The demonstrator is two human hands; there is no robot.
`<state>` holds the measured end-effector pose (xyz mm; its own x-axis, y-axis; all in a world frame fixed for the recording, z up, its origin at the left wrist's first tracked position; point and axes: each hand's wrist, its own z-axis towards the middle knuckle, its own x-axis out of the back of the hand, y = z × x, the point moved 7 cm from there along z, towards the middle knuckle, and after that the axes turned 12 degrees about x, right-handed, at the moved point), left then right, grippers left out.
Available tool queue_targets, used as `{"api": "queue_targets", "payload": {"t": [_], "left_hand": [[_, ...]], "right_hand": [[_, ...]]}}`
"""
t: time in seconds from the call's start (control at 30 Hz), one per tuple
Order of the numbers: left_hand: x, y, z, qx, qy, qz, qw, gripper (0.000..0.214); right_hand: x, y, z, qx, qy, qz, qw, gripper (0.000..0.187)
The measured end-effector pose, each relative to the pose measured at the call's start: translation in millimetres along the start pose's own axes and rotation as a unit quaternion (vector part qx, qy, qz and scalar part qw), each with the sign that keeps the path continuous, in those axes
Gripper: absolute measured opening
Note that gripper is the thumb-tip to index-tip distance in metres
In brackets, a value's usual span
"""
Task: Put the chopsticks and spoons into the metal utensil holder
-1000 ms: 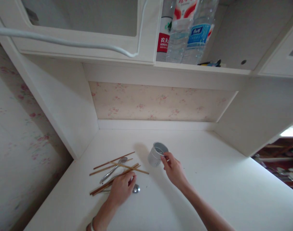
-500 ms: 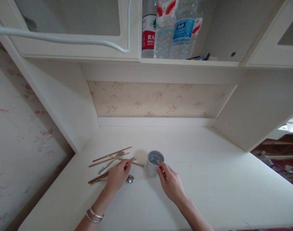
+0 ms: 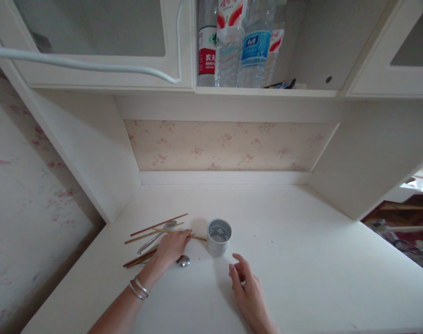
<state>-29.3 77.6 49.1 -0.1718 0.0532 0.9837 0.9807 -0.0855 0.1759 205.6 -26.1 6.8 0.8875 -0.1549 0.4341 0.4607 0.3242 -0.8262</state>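
Note:
Wooden chopsticks (image 3: pixel 158 225) lie loosely spread on the left of the white tabletop, some crossing each other. My left hand (image 3: pixel 174 245) is over them, palm down, its fingers closed at a light chopstick (image 3: pixel 199 238) whose tip points toward the holder. Among the sticks lies a metal spoon (image 3: pixel 152 242); the bowl of another spoon (image 3: pixel 183 261) shows just right of my left wrist. A grey cylindrical utensil holder (image 3: pixel 218 237) stands upright, with small holes in its bottom. My right hand (image 3: pixel 248 288) is apart from it, nearer me, thumb and forefinger spread with nothing between them.
Overhead, several plastic bottles (image 3: pixel 253 51) stand on an open cabinet shelf. A white cable (image 3: pixel 93 66) hangs across the left cabinet door. White side panels (image 3: pixel 88 148) and a back wall with floral paper (image 3: pixel 214 146) enclose the tabletop.
My right hand has let go of the holder's rim and drawn back toward me. My left hand has stayed at the chopsticks, its fingers shifted slightly. The view has moved a little.

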Motion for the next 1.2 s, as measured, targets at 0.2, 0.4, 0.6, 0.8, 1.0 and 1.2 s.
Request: {"api": "queue_targets", "payload": {"t": [0.2, 0.4, 0.6, 0.8, 1.0, 1.2], "left_hand": [[19.0, 2.1, -3.5, -0.020, 0.091, -0.067, 0.993, 0.032], [53.1, -6.5, -14.5, 0.010, 0.140, -0.294, 0.945, 0.035], [84.6, 7.2, -22.1, 0.037, 0.130, -0.498, 0.856, 0.033], [90.9, 36.7, -9.9, 0.003, 0.074, -0.692, 0.718, 0.049], [102.4, 63.5, 1.9, -0.034, 0.015, -0.780, 0.625, 0.039], [110.6, 81.9, 17.2, -0.030, -0.017, -0.803, 0.594, 0.026]], "right_hand": [[2.1, 2.6, 0.4, -0.022, 0.022, 0.038, 0.999, 0.039], [7.1, 12.0, 2.9, -0.055, 0.068, 0.101, 0.991, 0.040], [6.9, 13.6, 4.5, -0.060, 0.068, 0.107, 0.990, 0.041], [7.1, 12.7, 3.8, -0.068, 0.071, 0.111, 0.989, 0.043], [7.3, 12.1, 3.4, -0.071, 0.071, 0.109, 0.989, 0.044], [8.4, 11.0, 4.8, -0.068, 0.080, 0.106, 0.989, 0.045]]}}
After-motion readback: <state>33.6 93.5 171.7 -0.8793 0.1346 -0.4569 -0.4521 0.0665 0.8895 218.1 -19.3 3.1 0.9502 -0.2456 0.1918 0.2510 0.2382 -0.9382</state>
